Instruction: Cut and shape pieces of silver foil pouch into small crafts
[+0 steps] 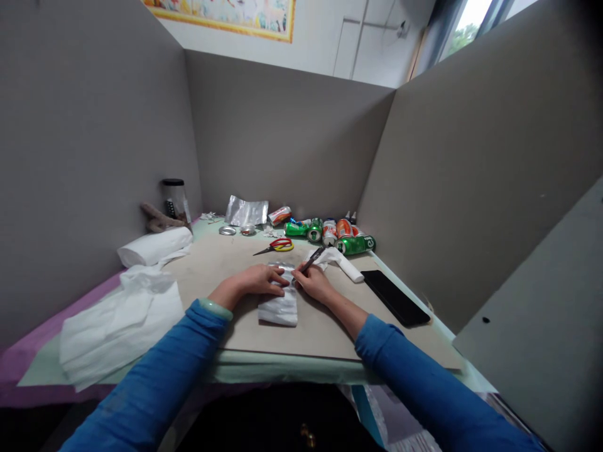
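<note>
A silvery metal sheet [279, 310] lies on the tan board in front of me. My left hand [260, 280] rests flat on its upper left part, fingers spread. At the sheet's upper right edge my right hand [313, 281] is closed round a dark pen [313, 258], which tilts up to the right; its tip is too small to make out. Scissors [281, 245] with red and yellow handles lie beyond the sheet, blades pointing left. Behind my right hand is a white paper roll [348, 267].
Crushed cans [315, 231], a larger silver sheet [246, 211] and can ends [227, 231] line the back. White cloths [122, 314], a white roll [155, 246] and a jar [175, 199] stand left. A black slab [394, 297] lies right. Grey panels [287, 132] enclose the table.
</note>
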Motion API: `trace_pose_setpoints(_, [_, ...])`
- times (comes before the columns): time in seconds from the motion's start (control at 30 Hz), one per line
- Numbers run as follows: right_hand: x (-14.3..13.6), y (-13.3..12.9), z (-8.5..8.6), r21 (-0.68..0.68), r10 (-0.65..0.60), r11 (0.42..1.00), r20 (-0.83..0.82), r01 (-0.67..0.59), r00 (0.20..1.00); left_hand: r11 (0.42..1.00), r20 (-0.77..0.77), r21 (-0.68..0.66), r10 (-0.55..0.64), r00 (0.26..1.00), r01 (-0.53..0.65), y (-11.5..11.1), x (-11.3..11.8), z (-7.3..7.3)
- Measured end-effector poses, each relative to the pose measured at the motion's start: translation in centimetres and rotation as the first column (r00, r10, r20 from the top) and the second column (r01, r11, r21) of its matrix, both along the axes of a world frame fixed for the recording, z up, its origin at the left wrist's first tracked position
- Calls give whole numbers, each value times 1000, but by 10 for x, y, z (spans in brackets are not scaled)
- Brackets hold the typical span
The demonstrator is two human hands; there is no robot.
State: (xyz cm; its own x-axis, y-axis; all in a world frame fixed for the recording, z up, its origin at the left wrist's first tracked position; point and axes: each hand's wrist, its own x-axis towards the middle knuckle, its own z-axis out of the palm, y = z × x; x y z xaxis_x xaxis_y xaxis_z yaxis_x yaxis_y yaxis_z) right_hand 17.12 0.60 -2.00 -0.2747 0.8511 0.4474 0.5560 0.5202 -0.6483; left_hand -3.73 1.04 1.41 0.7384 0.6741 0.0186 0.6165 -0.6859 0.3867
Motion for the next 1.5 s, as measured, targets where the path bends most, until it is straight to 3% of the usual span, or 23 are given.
trace_pose_setpoints(0.83, [-3, -3, 4, 4, -57, 998, 0, 57, 998, 1000, -30, 7, -12, 999, 12, 5, -1, -3])
trace_pose_setpoints(1.1, [0, 3, -1, -76, -62, 996, -137, 52, 989, 999, -58, -5, 34, 998, -34, -1, 0, 2])
trace_pose_setpoints(1.5, [-2, -1, 2, -19, -57, 998, -26, 57, 998, 1000, -28, -4, 3, 1000, -3, 4, -2, -2])
